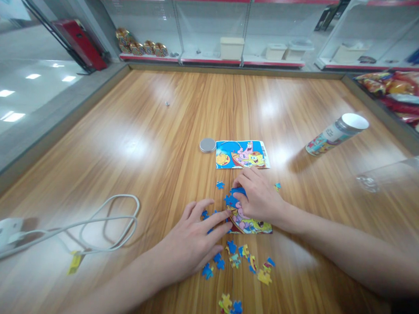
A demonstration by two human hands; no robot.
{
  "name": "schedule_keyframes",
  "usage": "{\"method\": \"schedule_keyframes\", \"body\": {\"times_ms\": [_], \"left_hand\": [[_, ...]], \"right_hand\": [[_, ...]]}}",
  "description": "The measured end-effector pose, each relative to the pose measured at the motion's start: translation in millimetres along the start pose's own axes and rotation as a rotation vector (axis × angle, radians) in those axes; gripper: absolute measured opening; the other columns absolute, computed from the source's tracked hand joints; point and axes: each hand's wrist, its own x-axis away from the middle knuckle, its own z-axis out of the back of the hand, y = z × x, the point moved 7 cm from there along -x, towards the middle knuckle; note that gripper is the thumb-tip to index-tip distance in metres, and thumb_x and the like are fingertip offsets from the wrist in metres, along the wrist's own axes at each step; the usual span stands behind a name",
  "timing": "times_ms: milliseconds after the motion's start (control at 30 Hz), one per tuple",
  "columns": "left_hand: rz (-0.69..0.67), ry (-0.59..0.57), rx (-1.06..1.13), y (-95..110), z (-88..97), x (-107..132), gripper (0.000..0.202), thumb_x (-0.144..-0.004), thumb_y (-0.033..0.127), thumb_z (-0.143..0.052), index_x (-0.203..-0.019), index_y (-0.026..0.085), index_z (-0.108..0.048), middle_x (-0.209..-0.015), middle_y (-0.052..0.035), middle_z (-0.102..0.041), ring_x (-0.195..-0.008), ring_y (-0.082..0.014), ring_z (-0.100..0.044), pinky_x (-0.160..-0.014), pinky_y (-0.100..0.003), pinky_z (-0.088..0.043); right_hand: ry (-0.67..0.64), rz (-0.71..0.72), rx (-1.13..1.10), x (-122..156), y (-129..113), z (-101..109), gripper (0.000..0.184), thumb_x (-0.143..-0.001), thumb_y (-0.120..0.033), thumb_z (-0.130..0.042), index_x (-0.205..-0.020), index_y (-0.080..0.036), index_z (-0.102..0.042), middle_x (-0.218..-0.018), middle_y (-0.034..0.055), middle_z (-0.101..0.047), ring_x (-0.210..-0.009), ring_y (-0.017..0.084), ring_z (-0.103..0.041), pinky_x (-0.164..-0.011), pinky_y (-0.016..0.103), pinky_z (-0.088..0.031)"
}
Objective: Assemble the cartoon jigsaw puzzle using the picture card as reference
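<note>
two hands (200,235) (261,196); one partial puzzle (244,220); one picture card (242,154)

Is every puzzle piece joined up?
No, several loose puzzle pieces lie scattered on the wooden table, apart from the partly assembled puzzle by the hands.

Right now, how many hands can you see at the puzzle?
2. The left hand is at the left edge of the partly assembled puzzle; the right hand is over its upper part, just below the picture card. Neither hand is hidden.
</note>
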Motion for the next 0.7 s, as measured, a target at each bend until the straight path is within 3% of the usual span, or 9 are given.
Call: {"method": "schedule_keyframes", "body": {"times_ms": [167,300,400,500,600,700], "left_hand": [[0.0,0.005,0.002,0,1.1,0,0.047,-0.095,0.026,-0.06,-0.141,0.026,-0.052,-0.15,-0.0038,-0.052,-0.133,-0.0396,-0.037,-0.106,-0.062,-0.04],[-0.015,0.011,0.032,-2,5.6,1,0.043,-0.095,0.028,-0.062,-0.138,0.027,-0.056,-0.148,-0.0037,-0.054,-0.136,-0.0389,-0.035,-0.106,-0.061,-0.041],[-0.023,0.029,0.054,-8,9.8,2,0.038,-0.096,0.026,-0.059,-0.134,0.027,-0.059,-0.147,-0.0028,-0.056,-0.139,-0.0382,-0.032,-0.109,-0.061,-0.039],[0.034,0.171,0.045,-24,21.2,4,0.036,-0.097,0.014,-0.054,-0.13,0.026,-0.062,-0.142,-0.0033,-0.06,-0.137,-0.0342,-0.036,-0.11,-0.058,-0.037],[0.193,0.365,0.03,-48,36.3,11,0.031,-0.098,0.009,-0.05,-0.119,0.023,-0.066,-0.124,-0.0048,-0.067,-0.118,-0.026,-0.05,-0.104,-0.05,-0.041],[0.291,0.363,0.022,-60,38.5,13,0.015,-0.1,0.02,-0.055,-0.105,0.021,-0.069,-0.104,-0.0052,-0.069,-0.102,-0.0229,-0.052,-0.092,-0.043,-0.044]], "right_hand": [[0.008,0.021,-0.154,-1,4,-3,0.018,-0.077,-0.006,-0.064,-0.081,-0.02,-0.054,-0.084,0.0044,-0.062,-0.086,0.022,-0.052,-0.079,0.037,-0.041],[0.051,0.053,-0.202,-1,2,2,0.015,-0.078,-0.009,-0.067,-0.082,-0.021,-0.058,-0.092,0.0042,-0.066,-0.095,0.024,-0.053,-0.088,0.041,-0.039],[0.042,0.062,-0.224,0,0,2,0.014,-0.08,-0.011,-0.068,-0.083,-0.022,-0.06,-0.089,0.0028,-0.067,-0.092,0.024,-0.053,-0.086,0.041,-0.038],[0.007,0.058,-0.216,1,1,-2,0.015,-0.08,-0.009,-0.066,-0.083,-0.022,-0.06,-0.081,0.0013,-0.067,-0.086,0.022,-0.053,-0.08,0.039,-0.038],[-0.001,0.065,-0.198,1,3,-4,0.014,-0.08,-0.008,-0.066,-0.084,-0.021,-0.061,-0.081,0.0017,-0.068,-0.085,0.023,-0.053,-0.079,0.038,-0.038],[0.007,0.089,-0.216,0,3,-3,0.014,-0.084,-0.011,-0.065,-0.092,-0.023,-0.066,-0.085,0.0021,-0.07,-0.086,0.023,-0.054,-0.081,0.04,-0.039]]}}
